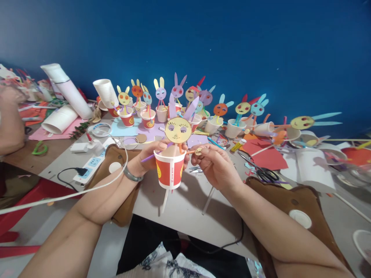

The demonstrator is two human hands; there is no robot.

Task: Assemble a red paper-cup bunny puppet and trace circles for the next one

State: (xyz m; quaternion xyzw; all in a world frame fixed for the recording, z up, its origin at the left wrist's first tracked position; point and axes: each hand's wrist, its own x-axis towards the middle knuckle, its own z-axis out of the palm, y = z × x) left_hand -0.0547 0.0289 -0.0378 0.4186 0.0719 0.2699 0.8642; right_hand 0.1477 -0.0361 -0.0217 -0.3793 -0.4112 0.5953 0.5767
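A red and white paper cup point(165, 173) is held up over the table by my left hand point(151, 154), its fingers wrapped round the far side. Above the rim stands a yellow paper rabbit face point(180, 133) with drawn eyes and purple ears point(189, 110). A white straw point(164, 202) sticks out below the cup. My right hand point(217, 166) pinches a small round yellow paper disc point(198, 151) with marks on it, at the end of an orange strip beside the cup. A purple strip point(148, 158) shows by my left fingers.
Several finished rabbit cups point(126, 117) line the back by the blue wall. Scissors point(265, 173) and a glue bottle point(238, 145) lie right. A power strip point(89, 170) with a white cable stands left. Brown cushions point(290, 197) flank my arms. Another person's arm point(11, 116) is far left.
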